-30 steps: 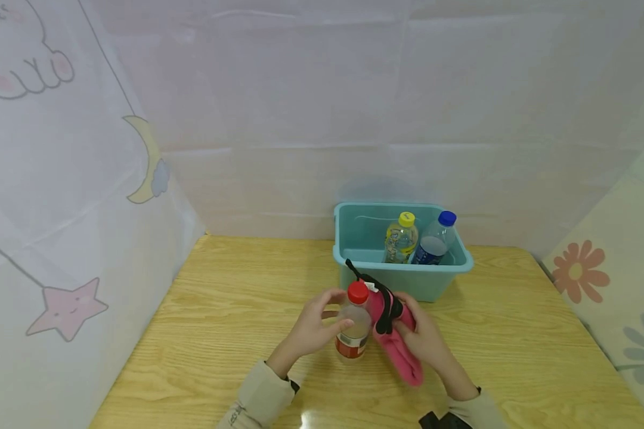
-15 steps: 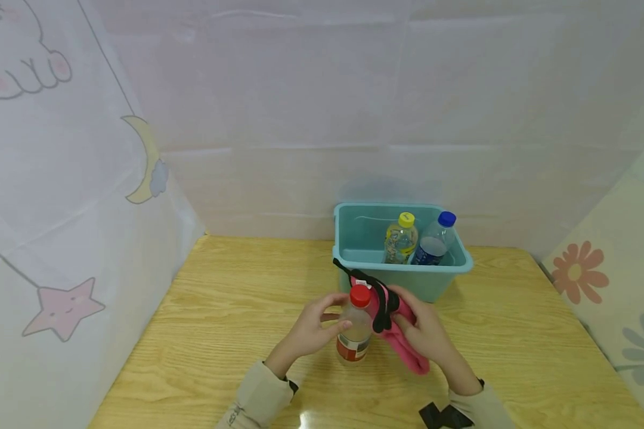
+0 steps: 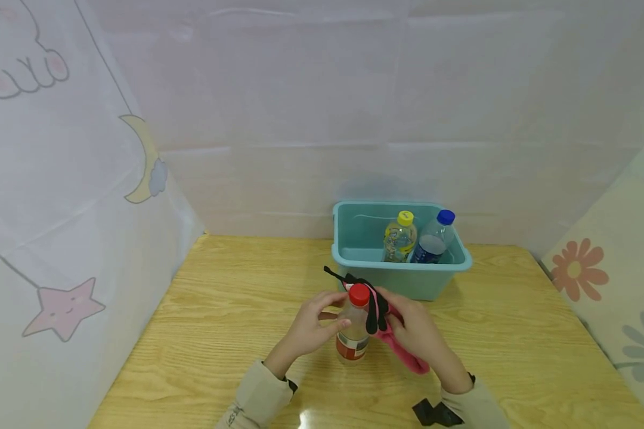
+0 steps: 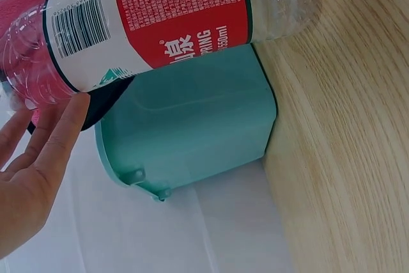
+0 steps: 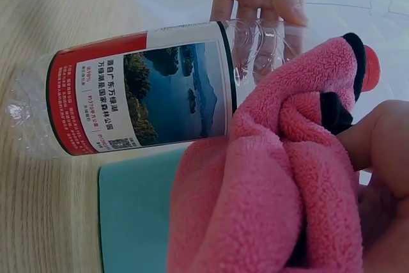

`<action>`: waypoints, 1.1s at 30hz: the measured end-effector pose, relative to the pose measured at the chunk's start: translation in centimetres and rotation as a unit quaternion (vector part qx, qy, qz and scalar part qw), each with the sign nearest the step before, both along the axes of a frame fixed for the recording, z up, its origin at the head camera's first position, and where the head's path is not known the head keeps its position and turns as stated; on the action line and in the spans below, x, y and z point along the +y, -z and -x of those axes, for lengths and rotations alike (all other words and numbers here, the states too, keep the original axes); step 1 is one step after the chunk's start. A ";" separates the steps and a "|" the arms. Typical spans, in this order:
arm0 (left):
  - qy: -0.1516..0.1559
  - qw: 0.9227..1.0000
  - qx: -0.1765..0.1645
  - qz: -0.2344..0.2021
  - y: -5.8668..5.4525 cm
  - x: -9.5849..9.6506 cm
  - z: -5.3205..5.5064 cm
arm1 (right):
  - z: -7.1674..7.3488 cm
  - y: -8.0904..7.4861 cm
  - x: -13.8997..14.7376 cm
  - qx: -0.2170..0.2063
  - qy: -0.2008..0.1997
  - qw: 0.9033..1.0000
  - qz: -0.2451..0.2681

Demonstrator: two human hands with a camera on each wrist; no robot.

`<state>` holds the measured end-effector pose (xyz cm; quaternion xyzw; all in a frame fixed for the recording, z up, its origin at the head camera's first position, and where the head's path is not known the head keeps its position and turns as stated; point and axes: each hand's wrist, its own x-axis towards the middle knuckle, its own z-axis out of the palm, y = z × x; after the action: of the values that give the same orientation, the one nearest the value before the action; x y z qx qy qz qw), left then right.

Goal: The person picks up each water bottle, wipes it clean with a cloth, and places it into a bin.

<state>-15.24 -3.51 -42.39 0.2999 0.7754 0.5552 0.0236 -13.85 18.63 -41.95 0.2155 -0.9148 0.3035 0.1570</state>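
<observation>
A clear plastic bottle point(image 3: 352, 345) with a red cap and a red-and-white label stands upright on the wooden table. My left hand point(image 3: 313, 325) steadies its upper part, thumb on the near side and fingers round the back. In the left wrist view, fingertips point(image 4: 77, 107) touch the plastic above the label. My right hand point(image 3: 415, 325) grips a bunched pink fleecy cloth point(image 3: 408, 357) with black edging. That cloth lies against the bottle's upper right side, as the right wrist view shows the pink folds point(image 5: 255, 177) over the shoulder. Some right fingers are hidden behind the cloth.
A teal plastic bin point(image 3: 397, 280) stands just behind the hands. Inside it, at the right, are a yellow-capped bottle point(image 3: 400, 241) and a blue-capped bottle point(image 3: 433, 241). Printed fabric hangs behind and at both sides of the table point(image 3: 236, 286).
My right hand has shifted left with the pink cloth, bringing its black edging across beside the bottle's neck. The left hand and the bottle have barely moved.
</observation>
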 end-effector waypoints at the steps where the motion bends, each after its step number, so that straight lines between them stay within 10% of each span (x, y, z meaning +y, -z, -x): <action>1: -0.002 1.000 0.000 -0.002 0.4 0.0 0.2 | 0.0 0.0 -0.1 0.001 0.002 1.000 -0.003; 13: -0.013 1.000 -0.005 -0.028 2.1 0.0 0.7 | 0.3 1.4 -0.3 -0.031 0.003 0.999 0.016; 23: -0.016 0.999 -0.024 -0.034 0.3 0.1 -0.3 | 0.8 4.8 -0.1 -0.094 0.003 0.994 0.056; 33: -0.007 0.999 0.005 -0.045 2.2 0.1 0.4 | 0.8 7.3 -0.3 -0.112 0.033 0.992 0.038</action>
<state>-15.62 -3.37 -44.55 0.2982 0.7515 0.5885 0.0024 -14.61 18.32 -49.27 0.1437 -0.9211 0.3548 0.0711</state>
